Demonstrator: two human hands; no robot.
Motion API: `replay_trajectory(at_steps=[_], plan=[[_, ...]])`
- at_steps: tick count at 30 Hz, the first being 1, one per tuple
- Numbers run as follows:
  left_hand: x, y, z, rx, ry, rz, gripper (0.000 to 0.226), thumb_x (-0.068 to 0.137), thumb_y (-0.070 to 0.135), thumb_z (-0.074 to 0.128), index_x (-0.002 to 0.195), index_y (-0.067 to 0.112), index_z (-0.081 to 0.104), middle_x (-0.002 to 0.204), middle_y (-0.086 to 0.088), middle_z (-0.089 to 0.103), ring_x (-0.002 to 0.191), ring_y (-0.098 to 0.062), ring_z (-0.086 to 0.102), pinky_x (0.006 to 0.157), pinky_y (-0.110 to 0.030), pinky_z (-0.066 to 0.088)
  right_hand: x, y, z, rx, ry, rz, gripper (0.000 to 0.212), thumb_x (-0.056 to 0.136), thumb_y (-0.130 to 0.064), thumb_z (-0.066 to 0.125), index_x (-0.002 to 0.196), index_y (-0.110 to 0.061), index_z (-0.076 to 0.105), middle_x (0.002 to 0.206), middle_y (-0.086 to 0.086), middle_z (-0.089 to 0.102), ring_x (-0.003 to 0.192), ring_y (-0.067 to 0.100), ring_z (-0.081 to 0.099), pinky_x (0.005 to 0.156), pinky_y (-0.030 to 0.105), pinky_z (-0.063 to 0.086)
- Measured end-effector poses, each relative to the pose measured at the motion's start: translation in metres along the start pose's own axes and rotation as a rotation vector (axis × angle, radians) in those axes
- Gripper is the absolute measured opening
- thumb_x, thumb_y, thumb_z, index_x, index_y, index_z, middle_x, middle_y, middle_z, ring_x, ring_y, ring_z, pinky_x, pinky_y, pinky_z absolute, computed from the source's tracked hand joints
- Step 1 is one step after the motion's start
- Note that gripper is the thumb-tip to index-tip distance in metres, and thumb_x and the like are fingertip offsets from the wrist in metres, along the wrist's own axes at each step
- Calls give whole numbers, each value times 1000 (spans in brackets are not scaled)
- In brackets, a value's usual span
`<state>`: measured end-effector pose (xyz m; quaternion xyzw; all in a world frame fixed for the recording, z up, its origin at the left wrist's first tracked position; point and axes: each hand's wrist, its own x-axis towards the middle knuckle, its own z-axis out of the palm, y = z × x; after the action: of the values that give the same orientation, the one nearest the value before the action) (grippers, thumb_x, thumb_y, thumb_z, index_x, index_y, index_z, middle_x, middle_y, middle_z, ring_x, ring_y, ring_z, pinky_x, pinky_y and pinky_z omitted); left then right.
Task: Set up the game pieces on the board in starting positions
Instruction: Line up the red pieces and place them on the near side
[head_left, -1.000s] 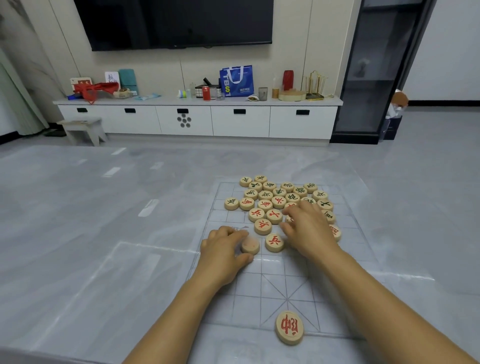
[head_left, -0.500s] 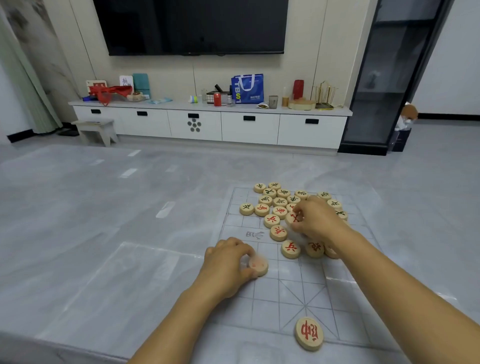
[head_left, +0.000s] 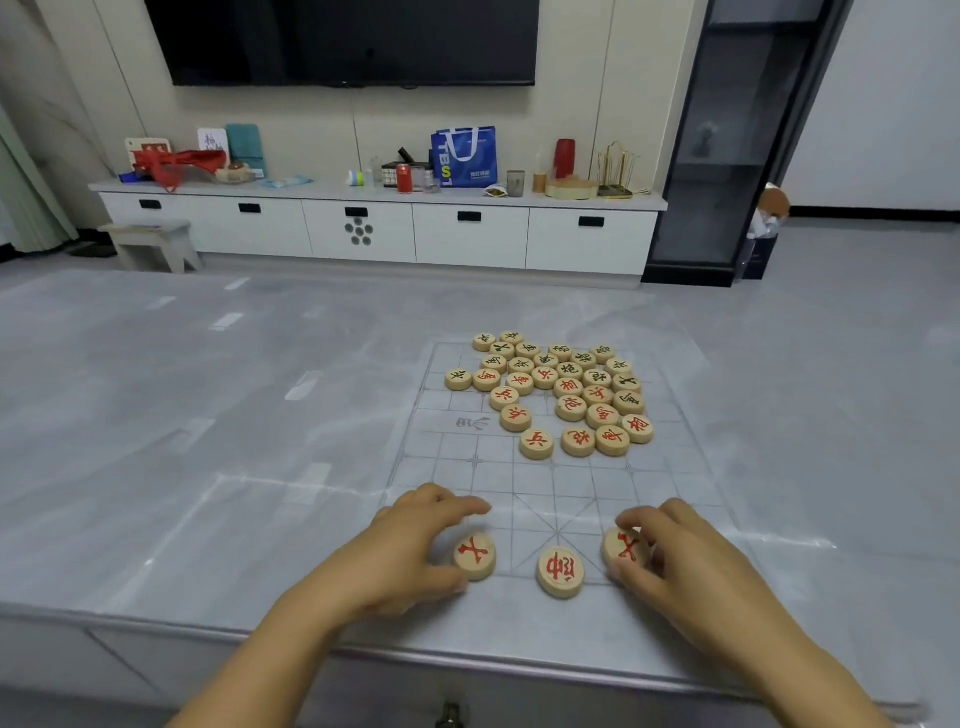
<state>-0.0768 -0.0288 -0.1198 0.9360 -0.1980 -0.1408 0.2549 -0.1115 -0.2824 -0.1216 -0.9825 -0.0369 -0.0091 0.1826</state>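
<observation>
Hands apart; left hand pinching left piece; right hand pinching right piece; middle piece between.

Board: three red discs along near edge; pile beyond, apparently face-up.

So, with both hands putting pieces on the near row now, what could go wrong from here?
1. The round wooden disc with a red mark in the right hand looks tilted; it may settle off its crossing.
2. The near row lies close to the edge of the grey table; the red-marked wooden disc held by the left hand could be knocked off.
</observation>
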Motion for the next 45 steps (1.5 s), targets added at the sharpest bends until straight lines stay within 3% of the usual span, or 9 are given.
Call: replay_trajectory(at_steps=[4,8,15,18,21,25,31,37,45], plan=[[-1,20,8,-19,103,-108,63,70,47,72,122,35,38,105,13,39,98,-7,45,87,-19,42,-8,0,3,-1,13,-37,43,86,-53,48,124,-32,44,113,-12,44,99,6,48,80,18,42],[1,26,18,67,149,-132,43,70,49,71,97,29,44,101,9,47,92,-11,47,76,-21,40,-10,3,1,11,-59,-72,58,85,-54,50,136,-37,29,119,-13,38,106,5,46,84,18,41],[2,20,19,-65,82,-70,42,76,32,71,113,33,52,108,11,46,101,-8,49,94,-24,44,-7,9,-2,62,-80,-76,47,87,-46,51,131,-37,37,107,-17,36,96,1,46,84,16,42],[1,18,18,-92,88,-87,52,75,33,73,119,34,45,105,13,44,98,-7,48,91,-21,43,-5,9,-3,63,-98,-55,40,83,-49,55,119,-37,43,106,-18,40,94,2,48,83,18,45],[0,18,17,-145,136,-123,50,68,39,76,106,33,44,98,13,46,87,-6,47,79,-18,42,-4,8,-4,55,-120,-43,37,78,-55,58,108,-39,41,104,-18,41,92,2,49,82,20,46],[1,19,22,-40,143,-85,38,73,41,72,98,32,46,101,11,47,93,-8,46,82,-20,43,-3,8,-5,73,-151,-43,57,77,-55,61,125,-38,36,106,-19,36,99,1,46,87,20,44],[-1,16,18,-112,79,-53,37,79,29,70,111,36,52,103,13,46,96,-6,50,87,-18,43,-6,8,-5,103,-147,-67,34,81,-46,61,108,-39,41,103,-19,41,93,2,49,84,20,47],[0,12,17,-155,51,-40,46,78,25,71,117,39,51,99,18,44,94,-6,50,83,-14,41,-6,11,-5,163,-200,-94,38,83,-39,61,117,-39,44,103,-23,39,96,0,50,89,20,46],[2,18,21,-122,98,-11,36,75,30,73,100,37,49,101,13,50,87,-3,48,75,-11,39,-5,12,-4,173,-190,-94,43,82,-41,62,120,-37,43,103,-24,40,95,-2,48,86,18,46]])
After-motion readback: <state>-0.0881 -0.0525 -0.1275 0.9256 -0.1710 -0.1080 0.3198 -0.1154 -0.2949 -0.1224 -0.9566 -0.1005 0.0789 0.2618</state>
